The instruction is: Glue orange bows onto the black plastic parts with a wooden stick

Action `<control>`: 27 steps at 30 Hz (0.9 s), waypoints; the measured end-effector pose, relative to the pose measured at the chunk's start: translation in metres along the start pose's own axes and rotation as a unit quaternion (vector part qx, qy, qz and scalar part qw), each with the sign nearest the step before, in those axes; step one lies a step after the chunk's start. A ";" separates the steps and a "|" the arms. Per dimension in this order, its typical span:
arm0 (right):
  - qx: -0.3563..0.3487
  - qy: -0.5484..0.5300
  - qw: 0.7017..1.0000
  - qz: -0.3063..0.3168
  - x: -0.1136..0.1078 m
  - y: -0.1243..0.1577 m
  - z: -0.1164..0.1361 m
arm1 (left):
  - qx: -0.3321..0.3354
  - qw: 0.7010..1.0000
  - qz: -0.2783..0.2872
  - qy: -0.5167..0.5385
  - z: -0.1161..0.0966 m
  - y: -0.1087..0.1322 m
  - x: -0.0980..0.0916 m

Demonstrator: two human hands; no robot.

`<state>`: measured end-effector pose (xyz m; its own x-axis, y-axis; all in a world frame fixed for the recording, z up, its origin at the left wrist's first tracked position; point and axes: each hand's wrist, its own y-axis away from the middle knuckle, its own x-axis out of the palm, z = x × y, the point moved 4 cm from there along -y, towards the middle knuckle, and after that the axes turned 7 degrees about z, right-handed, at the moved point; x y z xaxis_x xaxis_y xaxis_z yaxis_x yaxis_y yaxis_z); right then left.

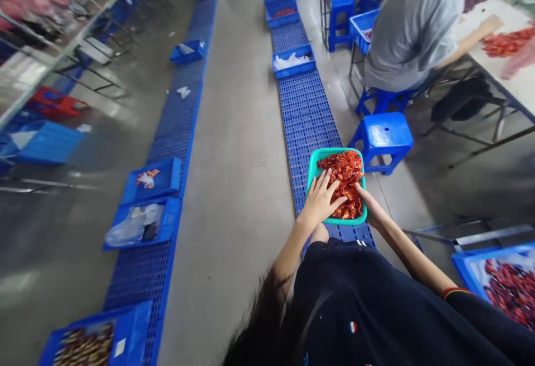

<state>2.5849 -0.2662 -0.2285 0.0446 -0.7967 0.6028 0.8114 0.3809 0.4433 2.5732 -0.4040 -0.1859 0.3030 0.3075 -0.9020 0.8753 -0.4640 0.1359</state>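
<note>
A green basket [314, 161] heaped with red packets [345, 174] is carried in front of me, above a blue plastic pallet walkway. My left hand [321, 196] lies flat on top of the red packets with its fingers spread, pressing on them. My right hand [368, 201] is at the basket's near right rim, mostly hidden behind the basket, so its fingers do not show clearly.
A blue stool [382, 137] stands just right of the basket. A seated person in a grey shirt [412, 26] works at a table on the right. Blue bins [142, 224] line the pallet strips [303, 110]; a bin of red items [507, 288] sits at lower right.
</note>
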 end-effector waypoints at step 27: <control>0.005 0.031 0.999 0.017 0.143 -0.532 0.284 | 0.059 0.997 -0.033 -0.035 0.378 -0.465 -0.282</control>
<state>1.9943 -0.4495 -0.1890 0.1084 -0.8110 0.5750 0.8035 0.4121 0.4297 1.9387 -0.5894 -0.1495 0.2154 0.2842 -0.9343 0.8411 -0.5400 0.0297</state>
